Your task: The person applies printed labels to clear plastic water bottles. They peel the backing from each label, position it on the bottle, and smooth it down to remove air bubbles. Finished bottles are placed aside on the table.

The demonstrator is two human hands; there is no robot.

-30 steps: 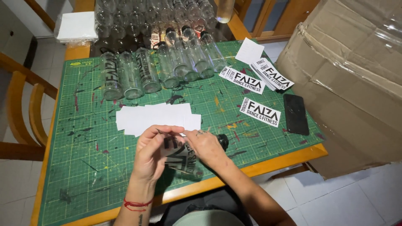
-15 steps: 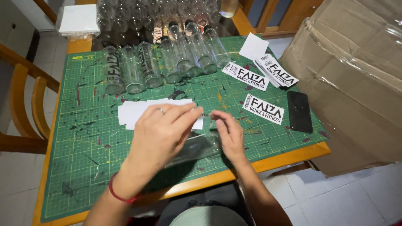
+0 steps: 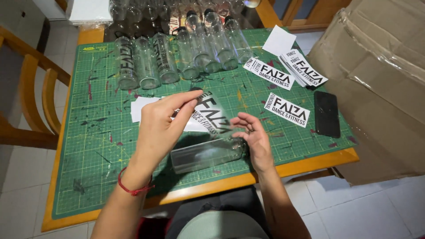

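Far left: a row of clear glass bottles (image 3: pixel 146 62) lies on the green cutting mat (image 3: pixel 93 146) covering the table (image 3: pixel 301 166), some already carrying black lettering. Near-left of centre: left hand (image 3: pixel 161 126), red cord at the wrist, fingers pinched on the upper left edge of a clear sticker sheet with black lettering (image 3: pixel 211 116), held lifted and tilted above the mat. White backing papers (image 3: pixel 139 108) lie flat under and behind this hand. Centre, near edge: one clear bottle (image 3: pixel 206 155) lies on its side, just below the sheet. Right hand (image 3: pixel 253 139) curled, fingertips gripping the sheet's lower right edge, palm beside the bottle's right end. Right: white printed stickers (image 3: pixel 287 110) lie flat; a black phone (image 3: pixel 326 113) beside them. Far right: cardboard box (image 3: pixel 380 84).
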